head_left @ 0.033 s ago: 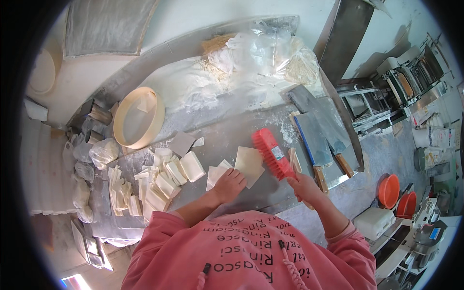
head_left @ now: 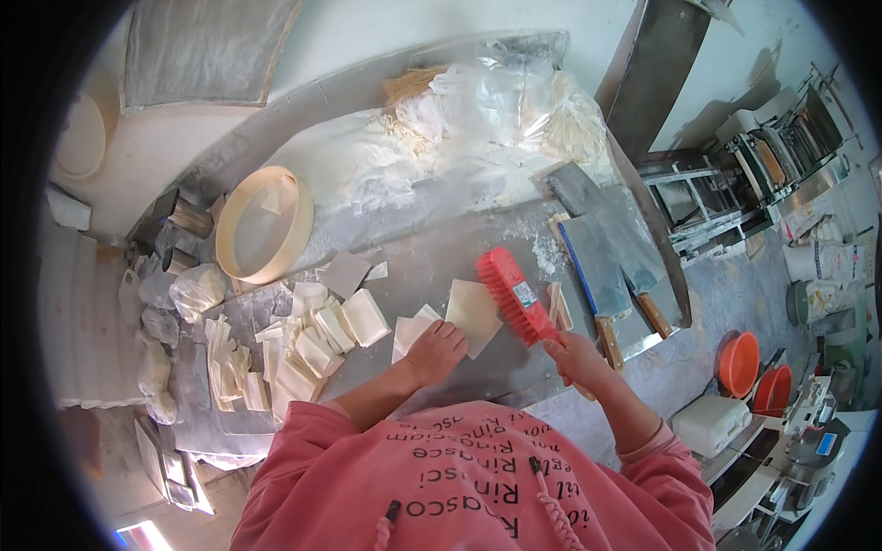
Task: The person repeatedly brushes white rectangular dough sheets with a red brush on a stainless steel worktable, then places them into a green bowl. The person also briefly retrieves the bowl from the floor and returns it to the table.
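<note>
My right hand (head_left: 577, 356) is closed round the handle of a red brush (head_left: 511, 292). The brush's bristles face left and lie over the right edge of a square pale dough sheet (head_left: 472, 312). Next to that sheet, my left hand (head_left: 435, 354) rests low over the worktable (head_left: 413, 266), fingers slightly bent with their tips at the sheets. More thin dough sheets (head_left: 406, 334) show just left of its fingers. Farther left lie loose stacks of cut dough sheets (head_left: 317, 344), and a grey square plate (head_left: 346, 274) sits behind them.
Two broad knives (head_left: 595, 262) with wooden handles lie at the right. A round sieve (head_left: 303, 207) stands at the left, with flour (head_left: 349, 161) and plastic bags (head_left: 496, 96) behind. Orange basins (head_left: 738, 364) are beyond the table's right side.
The brush head has shifted slightly to the left, with my right hand moving a little along with it. My left hand and the dough sheets stay where they were.
</note>
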A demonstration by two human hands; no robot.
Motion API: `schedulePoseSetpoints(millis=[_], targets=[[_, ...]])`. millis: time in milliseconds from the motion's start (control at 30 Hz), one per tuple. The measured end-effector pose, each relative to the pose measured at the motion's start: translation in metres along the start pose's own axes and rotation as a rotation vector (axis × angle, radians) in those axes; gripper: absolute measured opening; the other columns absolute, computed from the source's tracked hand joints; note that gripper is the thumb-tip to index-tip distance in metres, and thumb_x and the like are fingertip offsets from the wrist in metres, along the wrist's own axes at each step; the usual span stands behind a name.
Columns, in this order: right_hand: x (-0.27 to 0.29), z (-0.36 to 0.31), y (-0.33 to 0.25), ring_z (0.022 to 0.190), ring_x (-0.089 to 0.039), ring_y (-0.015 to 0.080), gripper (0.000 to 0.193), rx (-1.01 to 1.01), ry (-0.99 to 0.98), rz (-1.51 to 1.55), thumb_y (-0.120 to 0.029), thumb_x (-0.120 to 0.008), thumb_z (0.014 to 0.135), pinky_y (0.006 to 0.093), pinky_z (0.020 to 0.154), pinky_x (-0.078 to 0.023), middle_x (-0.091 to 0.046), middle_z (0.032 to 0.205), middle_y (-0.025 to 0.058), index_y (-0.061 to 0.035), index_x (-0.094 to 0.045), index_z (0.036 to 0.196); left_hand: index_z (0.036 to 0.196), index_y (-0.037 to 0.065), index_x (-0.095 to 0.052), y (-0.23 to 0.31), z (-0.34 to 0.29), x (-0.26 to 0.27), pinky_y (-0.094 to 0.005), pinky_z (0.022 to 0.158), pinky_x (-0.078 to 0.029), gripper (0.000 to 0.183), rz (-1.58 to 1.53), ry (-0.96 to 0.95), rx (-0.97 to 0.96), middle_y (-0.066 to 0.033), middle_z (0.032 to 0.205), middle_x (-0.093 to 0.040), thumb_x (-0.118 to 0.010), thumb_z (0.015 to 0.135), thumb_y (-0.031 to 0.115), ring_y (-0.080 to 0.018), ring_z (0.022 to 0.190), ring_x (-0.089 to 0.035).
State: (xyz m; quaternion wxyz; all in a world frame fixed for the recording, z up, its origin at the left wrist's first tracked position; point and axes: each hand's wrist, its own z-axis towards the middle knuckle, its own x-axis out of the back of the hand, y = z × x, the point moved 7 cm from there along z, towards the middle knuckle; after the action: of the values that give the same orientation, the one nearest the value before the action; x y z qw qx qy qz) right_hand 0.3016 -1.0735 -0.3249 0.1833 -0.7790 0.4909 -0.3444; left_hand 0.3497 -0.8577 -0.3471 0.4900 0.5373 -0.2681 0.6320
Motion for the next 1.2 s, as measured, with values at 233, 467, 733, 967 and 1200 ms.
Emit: schedulePoseSetpoints(millis=[233,467,733,967,1200], targets=[[0.001,-0.010,-0.003,0.044,-0.049,0.0141,0.033,0.082,0.014,0.045,-0.032,-0.051,0.091,0.0300,0.040,-0.040,-0.050,0.060,0.0055,0.0012,-0.056,0.094,0.081,0.005,-0.055,-0.022,-0.045,0.043,-0.0399,0.079,-0.040,0.014,0.053,-0.104,0.168,-0.0107,0.084,-0.051,-0.052,0.073,0.016,-0.0276,0.084,-0.049],[-0.025,0.003,-0.023,0.047,-0.048,0.0147,0.038,0.081,-0.276,-0.029,-0.035,-0.051,0.090,0.0311,0.042,-0.042,-0.049,0.061,0.0053,0.0002,-0.058,0.104,0.115,-0.001,-0.052,0.008,-0.029,0.018,-0.0440,0.101,-0.033,0.045,-0.024,-0.130,0.183,-0.0173,0.125,-0.048,-0.056,0.081,0.028,-0.0312,0.119,-0.043],[-0.005,0.015,-0.026,0.057,-0.059,0.0257,0.037,0.225,-0.051,-0.304,-0.035,-0.048,0.090,0.0386,0.050,-0.047,-0.059,0.074,0.0155,-0.0015,-0.057,0.103,0.117,0.002,-0.053,-0.001,-0.019,0.003,-0.0416,0.100,-0.036,0.042,-0.132,-0.074,0.239,-0.0145,0.127,-0.051,-0.056,0.081,0.023,-0.0269,0.119,-0.047],[0.021,0.009,-0.003,0.044,-0.053,0.0181,0.034,0.042,0.251,0.112,-0.033,-0.050,0.091,0.0332,0.043,-0.044,-0.053,0.058,0.0088,0.0007,-0.055,0.088,0.086,0.007,-0.060,-0.045,0.024,-0.007,-0.0410,0.083,-0.042,0.014,-0.065,-0.155,0.298,-0.0080,0.089,-0.059,-0.059,0.076,0.018,-0.0269,0.086,-0.056],[0.007,-0.012,0.006,0.041,-0.050,0.0135,0.034,0.079,0.104,0.182,-0.031,-0.049,0.092,0.0286,0.039,-0.040,-0.050,0.055,0.0056,0.0009,-0.051,0.082,0.082,0.012,-0.058,-0.096,0.076,-0.017,-0.0407,0.085,-0.040,0.011,-0.080,-0.157,0.480,-0.0055,0.089,-0.055,-0.064,0.073,0.014,-0.0251,0.093,-0.052]])
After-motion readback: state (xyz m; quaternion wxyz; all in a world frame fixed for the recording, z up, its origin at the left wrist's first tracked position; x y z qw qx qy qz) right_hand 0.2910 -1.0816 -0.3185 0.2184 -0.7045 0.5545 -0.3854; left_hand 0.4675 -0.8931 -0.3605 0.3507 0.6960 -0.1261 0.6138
